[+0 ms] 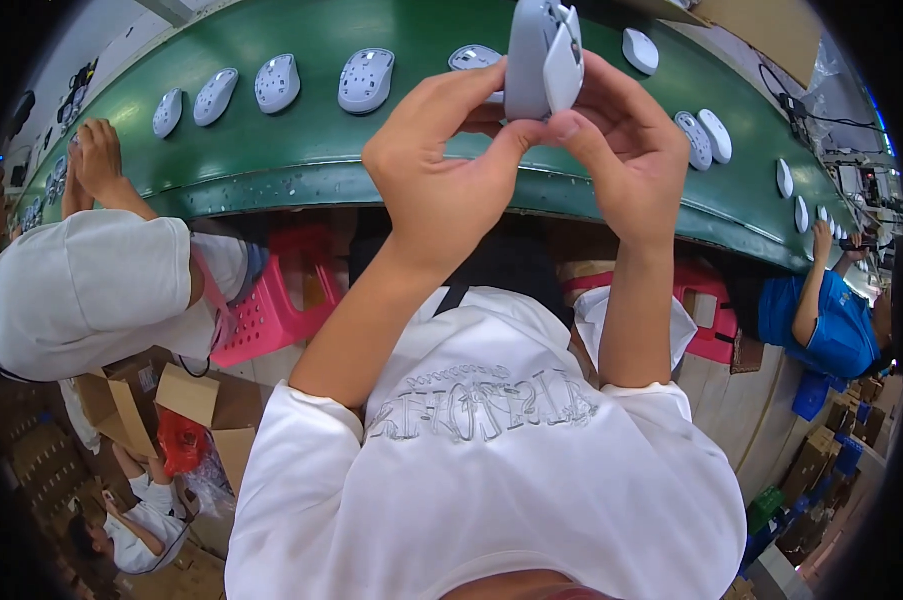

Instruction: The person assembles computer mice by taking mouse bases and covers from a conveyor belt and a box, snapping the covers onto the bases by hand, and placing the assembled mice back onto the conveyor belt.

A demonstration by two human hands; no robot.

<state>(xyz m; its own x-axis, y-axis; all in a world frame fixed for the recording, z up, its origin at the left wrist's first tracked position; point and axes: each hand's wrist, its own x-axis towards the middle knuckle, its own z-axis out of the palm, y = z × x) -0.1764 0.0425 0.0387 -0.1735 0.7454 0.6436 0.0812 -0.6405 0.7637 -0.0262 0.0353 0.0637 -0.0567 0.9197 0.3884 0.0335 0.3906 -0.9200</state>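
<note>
Landmark: the held mouse (528, 65).

Far left of the held mouse: co-worker in white (92, 290), hands over the bench (272, 155). Below and left of it, a pink stool (284, 310). Nearer on its left, five pale mouse bodies (367, 80) in a spaced row, dark spots on the surfaces; the last is partly hidden by the left hand.

Left hand (437, 170): closed on the held mouse from its left, index finger along the side, thumb at the lower end.

Held mouse: between both hands, upright on end, raised over the bench. White panel (564, 65) angled out on its right side; whether joined at any point, cannot tell.

Right hand (632, 160): gripping from the right, thumb at the panel's lower end, beside the left thumb; other fingers curl behind, tips hidden.

Right of the held mouse: one white mouse (641, 52), then two side by side (707, 137). Far right of it: co-worker in blue (822, 310).
</note>
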